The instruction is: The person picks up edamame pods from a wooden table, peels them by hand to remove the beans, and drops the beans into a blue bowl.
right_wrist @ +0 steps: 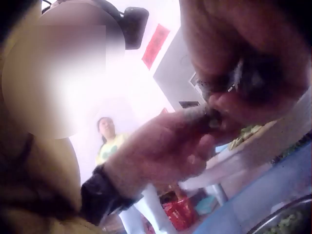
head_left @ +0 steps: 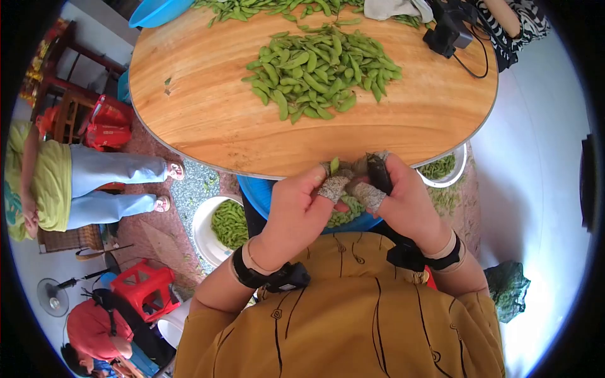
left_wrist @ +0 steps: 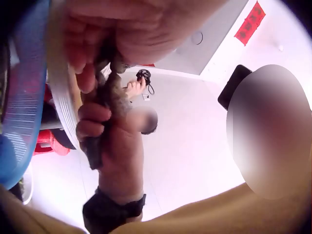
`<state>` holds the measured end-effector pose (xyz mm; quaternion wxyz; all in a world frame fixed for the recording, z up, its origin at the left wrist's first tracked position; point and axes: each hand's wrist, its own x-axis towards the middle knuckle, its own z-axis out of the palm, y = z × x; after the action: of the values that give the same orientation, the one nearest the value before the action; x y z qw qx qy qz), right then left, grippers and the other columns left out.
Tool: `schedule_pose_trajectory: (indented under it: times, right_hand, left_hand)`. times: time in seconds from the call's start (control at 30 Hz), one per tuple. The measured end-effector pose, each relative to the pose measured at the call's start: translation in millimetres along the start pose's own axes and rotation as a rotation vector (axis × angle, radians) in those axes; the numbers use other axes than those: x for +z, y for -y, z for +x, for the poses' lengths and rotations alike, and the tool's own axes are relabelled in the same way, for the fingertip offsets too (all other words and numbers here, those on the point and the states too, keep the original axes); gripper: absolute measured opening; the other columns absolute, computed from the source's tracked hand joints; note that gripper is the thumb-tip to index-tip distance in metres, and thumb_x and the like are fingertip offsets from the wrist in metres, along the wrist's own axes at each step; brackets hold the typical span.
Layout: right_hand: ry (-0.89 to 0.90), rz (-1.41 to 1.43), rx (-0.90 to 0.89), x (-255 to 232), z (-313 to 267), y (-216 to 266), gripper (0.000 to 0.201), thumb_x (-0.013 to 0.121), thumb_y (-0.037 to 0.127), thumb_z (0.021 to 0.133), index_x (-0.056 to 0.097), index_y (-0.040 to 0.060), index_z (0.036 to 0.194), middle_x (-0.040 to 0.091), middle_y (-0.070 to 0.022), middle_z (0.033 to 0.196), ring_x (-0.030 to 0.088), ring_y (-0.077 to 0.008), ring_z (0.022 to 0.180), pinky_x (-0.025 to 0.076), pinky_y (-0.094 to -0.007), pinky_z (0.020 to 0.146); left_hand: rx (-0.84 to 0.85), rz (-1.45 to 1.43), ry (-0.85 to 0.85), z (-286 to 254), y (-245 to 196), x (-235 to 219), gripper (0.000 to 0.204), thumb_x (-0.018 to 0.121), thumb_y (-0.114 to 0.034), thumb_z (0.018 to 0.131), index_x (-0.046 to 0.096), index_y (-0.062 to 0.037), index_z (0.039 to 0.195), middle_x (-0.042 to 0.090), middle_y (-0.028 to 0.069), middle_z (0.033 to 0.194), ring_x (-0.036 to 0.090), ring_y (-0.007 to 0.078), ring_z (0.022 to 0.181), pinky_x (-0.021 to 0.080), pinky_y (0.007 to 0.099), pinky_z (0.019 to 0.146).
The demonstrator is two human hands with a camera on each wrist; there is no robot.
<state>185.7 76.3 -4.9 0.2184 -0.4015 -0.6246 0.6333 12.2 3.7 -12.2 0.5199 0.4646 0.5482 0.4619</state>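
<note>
Over the near table edge both hands meet in the head view. My left hand [head_left: 293, 201] pinches a green soybean pod [head_left: 334, 165], its tip showing above the fingers. My right hand [head_left: 409, 198] grips a small black tool [head_left: 379, 173]; its kind cannot be told, though a shiny metal part shows in the right wrist view. Speckled grey wraps [head_left: 333, 188] cover several fingertips and thumbs. Directly below the hands, light green shelled beans [head_left: 346, 215] lie in a container within a blue basin [head_left: 257, 194]. A heap of pods [head_left: 315, 72] lies on the wooden table [head_left: 195, 113].
White buckets of pods stand on the floor left [head_left: 200, 233] and right [head_left: 462, 167]. More pods [head_left: 252, 9], a grey cloth [head_left: 397, 9] and a black device with cable [head_left: 449, 34] lie across the table. Other people are at the left and far right.
</note>
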Motion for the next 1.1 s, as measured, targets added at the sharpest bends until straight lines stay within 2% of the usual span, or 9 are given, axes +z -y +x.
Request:
schedule_pose_trajectory:
  times: [0.07, 0.17, 0.27, 0.47, 0.7, 0.77, 0.9, 0.97, 1.1]
  right_hand:
    - [0.019, -0.208, 0.025, -6, -4, 6, 0.029, 0.059, 0.007, 0.084, 0.052, -0.0010, 0.111, 0.064, -0.0048, 0.082, 0.059, -0.0105, 0.065, 0.049, -0.0245, 0.056]
    - [0.121, -0.071, 0.139, -11, -10, 14, 0.030, 0.051, 0.004, 0.085, 0.050, -0.0014, 0.114, 0.064, -0.0055, 0.083, 0.060, -0.0113, 0.063, 0.051, -0.0242, 0.054]
    - [0.188, 0.004, 0.068, -13, -14, 15, 0.035, 0.043, 0.000, 0.082, 0.048, -0.0016, 0.117, 0.063, -0.0052, 0.084, 0.060, -0.0114, 0.059, 0.051, -0.0240, 0.052]
    - [0.268, 0.041, -0.009, -15, -16, 13, 0.053, 0.040, -0.004, 0.075, 0.045, 0.0014, 0.128, 0.062, -0.0027, 0.085, 0.059, -0.0095, 0.055, 0.051, -0.0235, 0.051]
    - [0.267, 0.020, 0.036, -13, -14, 10, 0.058, 0.041, -0.004, 0.075, 0.044, 0.0042, 0.132, 0.063, -0.0021, 0.085, 0.058, -0.0092, 0.054, 0.049, -0.0226, 0.049]
    - [0.215, -0.087, -0.061, -11, -13, 3, 0.052, 0.041, -0.003, 0.079, 0.047, 0.0057, 0.130, 0.061, -0.0005, 0.082, 0.054, -0.0076, 0.053, 0.045, -0.0220, 0.046]
    - [0.310, 0.236, 0.202, -14, -10, 6, 0.043, 0.039, -0.002, 0.085, 0.050, 0.0070, 0.126, 0.057, 0.0002, 0.077, 0.047, -0.0061, 0.052, 0.041, -0.0217, 0.044]
    - [0.436, 0.609, 0.350, -17, -12, 8, 0.038, 0.038, 0.000, 0.088, 0.052, 0.0078, 0.122, 0.053, 0.0006, 0.075, 0.043, -0.0047, 0.051, 0.039, -0.0212, 0.043]
    - [0.441, 0.652, 0.368, -19, -13, 10, 0.037, 0.039, 0.000, 0.087, 0.052, 0.0080, 0.121, 0.053, -0.0004, 0.076, 0.042, -0.0044, 0.050, 0.039, -0.0208, 0.043]
  left_hand:
    - [-0.097, -0.036, -0.054, -2, -3, -1, 0.021, 0.053, -0.007, 0.091, 0.061, -0.0008, 0.110, 0.066, 0.0031, 0.085, 0.060, 0.0062, 0.067, 0.048, 0.0193, 0.061]
    - [-0.171, -0.036, 0.001, -5, -8, -10, 0.019, 0.055, -0.007, 0.091, 0.062, -0.0010, 0.107, 0.064, 0.0019, 0.083, 0.057, 0.0057, 0.063, 0.046, 0.0191, 0.058]
    - [-0.143, -0.157, -0.038, -3, -1, -9, 0.018, 0.054, -0.005, 0.091, 0.062, -0.0001, 0.106, 0.061, -0.0002, 0.082, 0.053, 0.0051, 0.065, 0.044, 0.0193, 0.060]
    - [-0.102, -0.043, 0.050, -1, 1, -3, 0.021, 0.047, 0.002, 0.088, 0.061, 0.0009, 0.104, 0.059, -0.0026, 0.080, 0.049, 0.0045, 0.071, 0.041, 0.0194, 0.064]
    - [-0.057, 0.125, 0.083, -1, 4, -5, 0.021, 0.048, 0.003, 0.086, 0.062, 0.0004, 0.102, 0.060, -0.0023, 0.082, 0.052, 0.0052, 0.070, 0.042, 0.0210, 0.062]
    - [0.379, 0.719, -0.032, -1, 3, -5, 0.019, 0.051, 0.002, 0.086, 0.062, 0.0008, 0.101, 0.063, 0.0001, 0.087, 0.057, 0.0087, 0.072, 0.044, 0.0239, 0.060]
    - [0.407, 0.779, 0.014, -2, 3, -9, 0.014, 0.055, -0.001, 0.087, 0.061, 0.0004, 0.100, 0.064, 0.0033, 0.091, 0.060, 0.0150, 0.073, 0.045, 0.0274, 0.059]
    - [-0.190, -0.410, 0.196, -6, -4, -7, 0.014, 0.057, -0.009, 0.091, 0.063, -0.0016, 0.101, 0.061, 0.0016, 0.077, 0.049, 0.0073, 0.061, 0.039, 0.0237, 0.053]
    - [-0.216, -0.628, 0.255, -4, -7, -11, 0.015, 0.052, -0.008, 0.093, 0.063, -0.0007, 0.102, 0.060, 0.0000, 0.078, 0.048, 0.0051, 0.062, 0.038, 0.0205, 0.054]
